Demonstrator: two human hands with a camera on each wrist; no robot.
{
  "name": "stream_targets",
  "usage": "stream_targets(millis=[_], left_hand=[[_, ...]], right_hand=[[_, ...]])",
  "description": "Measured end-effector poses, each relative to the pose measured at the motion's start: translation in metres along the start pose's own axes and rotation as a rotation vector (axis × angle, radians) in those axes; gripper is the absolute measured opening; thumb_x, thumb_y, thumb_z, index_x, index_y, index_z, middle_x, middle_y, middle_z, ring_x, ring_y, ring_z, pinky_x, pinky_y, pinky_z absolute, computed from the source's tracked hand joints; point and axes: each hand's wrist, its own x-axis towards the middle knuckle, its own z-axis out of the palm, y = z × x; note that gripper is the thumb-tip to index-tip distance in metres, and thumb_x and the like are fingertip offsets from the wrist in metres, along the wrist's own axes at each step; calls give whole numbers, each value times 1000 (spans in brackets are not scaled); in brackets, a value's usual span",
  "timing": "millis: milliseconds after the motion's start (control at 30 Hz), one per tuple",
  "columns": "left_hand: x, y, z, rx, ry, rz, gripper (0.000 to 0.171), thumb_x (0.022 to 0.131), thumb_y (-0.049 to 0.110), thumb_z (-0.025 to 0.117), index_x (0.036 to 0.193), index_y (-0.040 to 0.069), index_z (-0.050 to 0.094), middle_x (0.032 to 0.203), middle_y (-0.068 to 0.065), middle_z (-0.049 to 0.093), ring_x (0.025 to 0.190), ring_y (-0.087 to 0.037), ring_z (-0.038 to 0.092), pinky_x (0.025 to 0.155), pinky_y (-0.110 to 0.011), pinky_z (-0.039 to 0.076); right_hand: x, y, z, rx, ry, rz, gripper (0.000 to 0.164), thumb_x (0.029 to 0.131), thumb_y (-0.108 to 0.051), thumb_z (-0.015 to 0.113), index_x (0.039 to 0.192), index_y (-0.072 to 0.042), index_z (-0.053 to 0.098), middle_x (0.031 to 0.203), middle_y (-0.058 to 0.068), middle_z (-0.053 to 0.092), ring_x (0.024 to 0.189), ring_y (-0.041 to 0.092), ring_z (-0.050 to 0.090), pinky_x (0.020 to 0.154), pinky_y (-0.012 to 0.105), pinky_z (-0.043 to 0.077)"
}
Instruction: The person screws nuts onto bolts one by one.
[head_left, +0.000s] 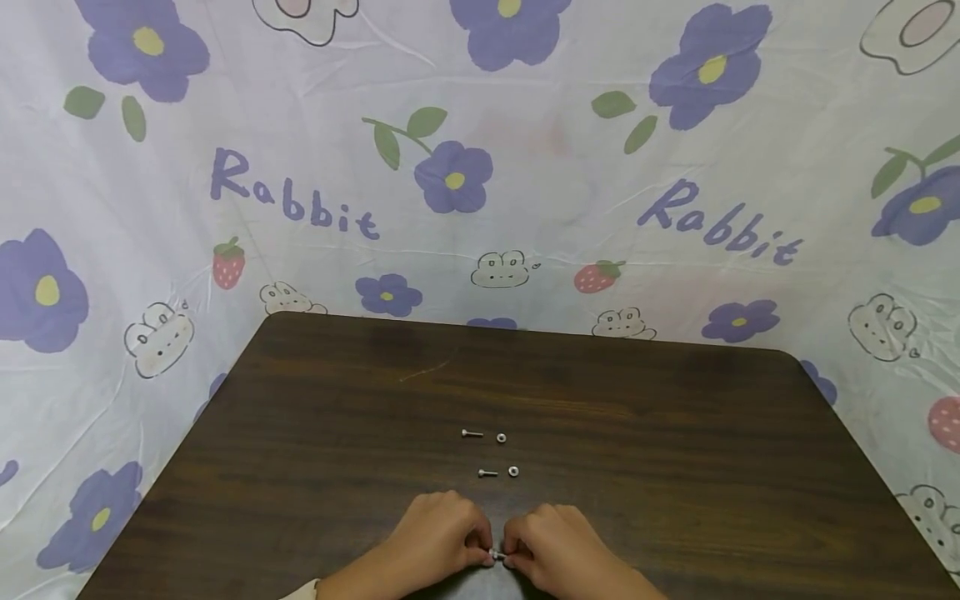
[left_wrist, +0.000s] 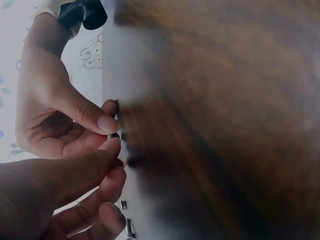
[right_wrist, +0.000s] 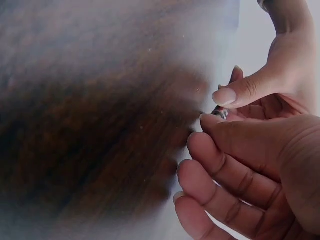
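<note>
At the near side of the table, my left hand (head_left: 444, 533) and right hand (head_left: 558, 543) meet fingertip to fingertip. A small silver bolt (head_left: 498, 556) lies across the narrow gap between them. Thumb and fingers of the left hand pinch its left end; those of the right hand pinch its right end. The right wrist view shows a shiny part of the bolt (right_wrist: 220, 113) between both thumbs; fingertips cover the rest, and I cannot tell whether a nut sits on it. In the left wrist view the thumbs hide most of it.
Beyond the hands lie two more bolts, a farther one (head_left: 472, 433) and a nearer one (head_left: 487, 473). To the right of each is a nut, one farther (head_left: 502, 437) and one nearer (head_left: 513, 472). The dark wooden table (head_left: 660, 442) backs onto a patterned cloth (head_left: 547, 208).
</note>
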Motion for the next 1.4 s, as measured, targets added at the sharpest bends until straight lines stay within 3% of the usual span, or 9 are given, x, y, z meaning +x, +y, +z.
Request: stream_targets(millis=[300,533,700,867,1200,1400], left_hand=[[-2,3,-5,-38,-18,-3,11,80,30,87,80,26,78,58,23,56,51,11,44,46,-11,39],[0,-3,-10,-68,6,13,10,84,37,84,81,29,79,66,26,62,57,13,48,52,-11,43],[10,-12,-21,-90,88,3,8,88,33,81,85,25,80,70,21,63,59,10,50,51,-13,44],[22,-21,-31,-26,174,2,10,85,28,84,89,21,79,72,17,63,58,5,48,49,-16,42],[42,-37,-27,50,125,-61,19,82,31,86,96,21,79,76,15,68,65,2,58,52,-20,49],[51,-44,-18,107,99,-86,21,81,34,87,96,22,78,75,13,65,64,0,56,51,-22,48]], right_hand=[[1,0,1,37,-13,41,16,84,-18,83,76,-21,70,64,-19,61,55,-9,46,48,15,39],[1,0,2,54,-13,42,13,85,-19,83,79,-21,71,64,-19,62,55,-9,47,49,15,41],[1,1,-5,43,15,54,12,85,-22,83,80,-22,73,65,-19,62,57,-9,49,50,17,42],[3,8,-19,50,76,107,11,85,-21,84,81,-21,74,65,-17,61,56,-7,48,49,18,42],[16,34,-27,10,207,172,12,85,-18,84,82,-20,72,70,-15,66,61,-5,57,53,19,48],[27,44,-26,-18,209,211,15,82,-18,86,90,-15,74,73,-11,68,63,0,60,52,21,47]])
